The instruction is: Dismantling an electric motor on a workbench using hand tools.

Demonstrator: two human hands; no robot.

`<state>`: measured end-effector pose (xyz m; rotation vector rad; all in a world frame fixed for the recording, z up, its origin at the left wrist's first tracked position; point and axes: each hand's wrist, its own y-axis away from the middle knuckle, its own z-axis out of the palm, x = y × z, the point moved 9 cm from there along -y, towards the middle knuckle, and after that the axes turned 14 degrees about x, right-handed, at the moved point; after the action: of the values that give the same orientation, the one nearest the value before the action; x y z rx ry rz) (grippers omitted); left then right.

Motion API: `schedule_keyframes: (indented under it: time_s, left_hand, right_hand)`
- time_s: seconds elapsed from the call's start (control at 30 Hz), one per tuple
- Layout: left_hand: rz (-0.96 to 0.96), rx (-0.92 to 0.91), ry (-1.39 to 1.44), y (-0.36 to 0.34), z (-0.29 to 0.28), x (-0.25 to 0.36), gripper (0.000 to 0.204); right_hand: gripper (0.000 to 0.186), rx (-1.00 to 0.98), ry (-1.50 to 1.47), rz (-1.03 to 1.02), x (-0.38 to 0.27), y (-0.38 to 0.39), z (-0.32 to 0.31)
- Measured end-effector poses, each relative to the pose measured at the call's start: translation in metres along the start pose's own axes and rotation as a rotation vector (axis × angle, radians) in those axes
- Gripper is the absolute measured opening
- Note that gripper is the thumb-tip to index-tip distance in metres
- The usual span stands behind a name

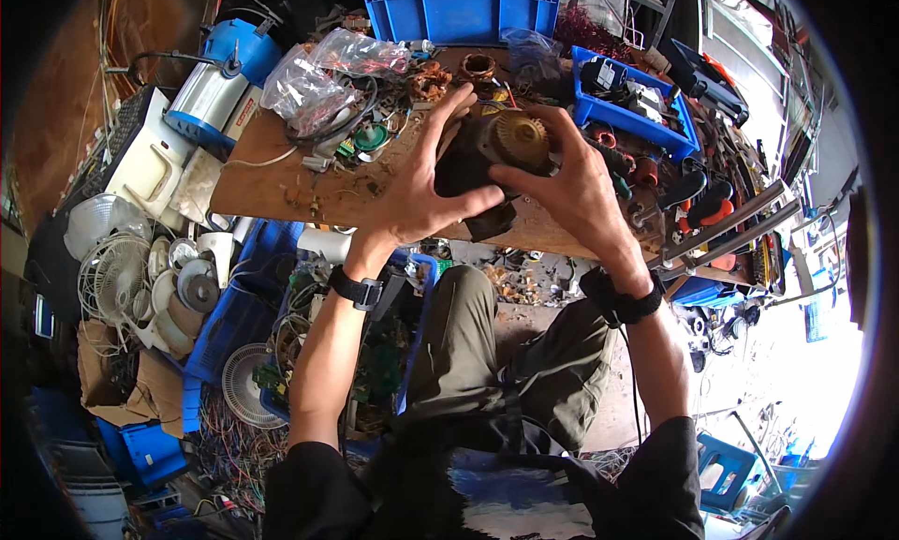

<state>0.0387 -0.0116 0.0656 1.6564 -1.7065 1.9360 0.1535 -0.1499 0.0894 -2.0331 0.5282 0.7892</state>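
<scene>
Over the near edge of the wooden workbench, both my hands are wrapped round a dark motor-like part with a brass-coloured ribbed wheel on its upper right. My left hand grips its left side, thumb across the front and fingers reaching up behind. On the other side my right hand presses its thumb below the ribbed wheel, with its fingers curled over the top. The part's underside is in shadow. Just beyond it lies a ring-shaped copper winding.
Clear plastic bags and a green round part lie at the bench's left. A blue bin stands at the back, a blue tray of parts at right. Below left, a blue crate holds circuit boards; fan grilles are piled beyond.
</scene>
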Motion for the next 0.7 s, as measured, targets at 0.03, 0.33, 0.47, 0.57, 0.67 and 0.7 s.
schedule_keyframes:
  time_s: [0.03, 0.33, 0.47, 0.57, 0.67, 0.7]
  left_hand:
    - [-0.107, 0.003, 0.054, 0.004, 0.000, -0.012, 0.115]
    - [-0.110, -0.103, -0.204, 0.021, 0.025, -0.054, 0.112]
    - [-0.203, -0.209, -0.177, 0.022, 0.041, -0.055, 0.104]
    - [-0.045, -0.174, -0.263, 0.018, 0.044, -0.047, 0.099]
    - [-0.015, -0.215, -0.352, 0.017, 0.049, -0.053, 0.101]
    - [0.061, -0.223, -0.394, 0.018, 0.051, -0.051, 0.102]
  right_hand:
    - [0.075, 0.000, 0.006, -0.001, 0.006, 0.002, -0.005]
    - [0.093, -0.084, -0.255, 0.094, 0.057, 0.026, -0.034]
    - [0.095, -0.108, -0.350, 0.166, 0.070, 0.041, -0.040]
    - [0.097, -0.077, -0.391, 0.181, 0.088, 0.051, -0.043]
    - [0.099, -0.048, -0.475, 0.250, 0.106, 0.067, -0.044]
    - [0.100, -0.054, -0.518, 0.262, 0.111, 0.075, -0.043]
